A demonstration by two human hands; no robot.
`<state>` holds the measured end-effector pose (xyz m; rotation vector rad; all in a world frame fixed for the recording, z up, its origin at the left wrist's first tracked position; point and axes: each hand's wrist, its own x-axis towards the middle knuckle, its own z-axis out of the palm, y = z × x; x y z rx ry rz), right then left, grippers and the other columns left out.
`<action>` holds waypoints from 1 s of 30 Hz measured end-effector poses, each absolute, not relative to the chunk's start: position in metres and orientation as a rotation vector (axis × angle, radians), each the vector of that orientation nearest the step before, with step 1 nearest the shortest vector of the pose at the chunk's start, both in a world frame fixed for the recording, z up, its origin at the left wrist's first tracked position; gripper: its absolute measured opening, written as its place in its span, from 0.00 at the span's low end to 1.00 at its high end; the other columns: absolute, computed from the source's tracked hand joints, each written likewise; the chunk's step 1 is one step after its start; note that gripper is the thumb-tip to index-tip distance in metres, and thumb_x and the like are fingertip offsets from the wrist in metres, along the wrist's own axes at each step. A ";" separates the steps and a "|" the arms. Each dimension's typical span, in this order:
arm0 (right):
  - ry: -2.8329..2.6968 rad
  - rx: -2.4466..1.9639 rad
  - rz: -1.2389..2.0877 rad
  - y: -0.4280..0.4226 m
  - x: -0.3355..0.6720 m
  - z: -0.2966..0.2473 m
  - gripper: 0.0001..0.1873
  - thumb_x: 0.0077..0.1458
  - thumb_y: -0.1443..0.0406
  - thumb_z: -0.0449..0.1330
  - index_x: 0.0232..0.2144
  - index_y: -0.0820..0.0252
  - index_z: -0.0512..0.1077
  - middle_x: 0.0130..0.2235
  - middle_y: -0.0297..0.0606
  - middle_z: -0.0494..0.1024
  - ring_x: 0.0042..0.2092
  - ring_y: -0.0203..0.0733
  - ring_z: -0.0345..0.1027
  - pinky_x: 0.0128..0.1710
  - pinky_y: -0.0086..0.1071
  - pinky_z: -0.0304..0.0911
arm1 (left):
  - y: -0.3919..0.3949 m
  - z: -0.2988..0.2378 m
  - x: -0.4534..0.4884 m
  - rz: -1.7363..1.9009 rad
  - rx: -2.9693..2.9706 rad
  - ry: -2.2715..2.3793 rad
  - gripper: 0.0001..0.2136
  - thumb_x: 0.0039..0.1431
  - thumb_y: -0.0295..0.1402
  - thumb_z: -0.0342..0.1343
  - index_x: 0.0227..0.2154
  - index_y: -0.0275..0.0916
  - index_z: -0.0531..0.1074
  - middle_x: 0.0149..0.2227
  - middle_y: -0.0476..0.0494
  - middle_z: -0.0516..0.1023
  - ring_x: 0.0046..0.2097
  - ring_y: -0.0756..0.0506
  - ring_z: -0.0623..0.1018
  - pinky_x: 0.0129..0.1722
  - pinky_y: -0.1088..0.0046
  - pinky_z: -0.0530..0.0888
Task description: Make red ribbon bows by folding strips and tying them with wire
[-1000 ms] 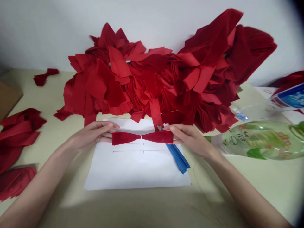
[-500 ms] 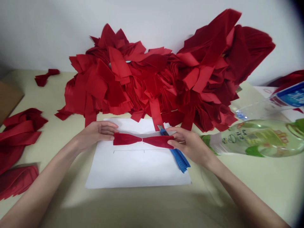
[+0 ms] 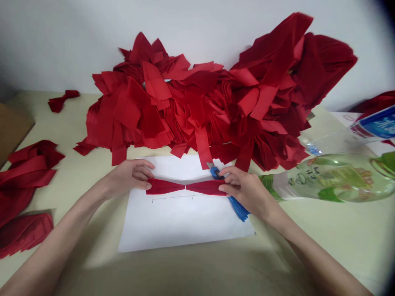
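A red velvet strip (image 3: 185,188), pinched narrow at its middle like a bow, lies across a white paper sheet (image 3: 185,224). My left hand (image 3: 131,176) holds its left end, and my right hand (image 3: 243,190) holds its right end. A blue utility knife (image 3: 237,207) runs under my right hand, its metal blade tip showing above the fingers. I cannot tell whether that hand grips the knife too. Thin drawn lines on the paper show just below the strip.
A large heap of red fabric pieces (image 3: 197,102) rises behind the paper against a white wall. Folded red strips (image 3: 27,176) and a small red bow (image 3: 60,100) lie at left. A clear plastic bottle (image 3: 335,179) lies on its side at right.
My right hand has closed in over the strip's right end and the blue knife. The knife now sits more upright under it. The paper appears slightly turned.
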<state>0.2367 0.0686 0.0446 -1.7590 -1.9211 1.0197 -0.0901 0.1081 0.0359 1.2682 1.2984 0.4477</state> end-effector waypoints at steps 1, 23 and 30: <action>-1.964 -1.774 0.964 0.069 0.237 0.044 0.09 0.51 0.65 0.58 0.37 0.54 0.65 0.27 0.32 0.75 0.29 0.41 0.71 0.32 0.35 0.65 | 0.108 0.036 -0.090 0.430 1.266 1.290 0.19 0.38 0.29 0.66 0.38 0.41 0.74 0.33 0.44 0.78 0.33 0.43 0.78 0.34 0.67 0.77; -2.513 -1.752 -0.075 0.052 0.269 0.040 0.18 0.55 0.75 0.47 0.46 0.66 0.69 0.48 0.48 0.70 0.48 0.52 0.64 0.44 0.43 0.66 | 0.111 0.034 -0.110 0.223 1.498 1.365 0.14 0.42 0.31 0.61 0.36 0.43 0.73 0.38 0.44 0.77 0.40 0.42 0.76 0.38 0.68 0.74; -2.257 -1.736 0.478 0.059 0.247 0.038 0.13 0.58 0.65 0.52 0.45 0.61 0.68 0.38 0.40 0.76 0.35 0.41 0.71 0.38 0.36 0.67 | 0.111 0.040 -0.108 0.206 1.552 1.374 0.15 0.52 0.42 0.55 0.41 0.43 0.71 0.45 0.44 0.75 0.47 0.41 0.74 0.45 0.66 0.73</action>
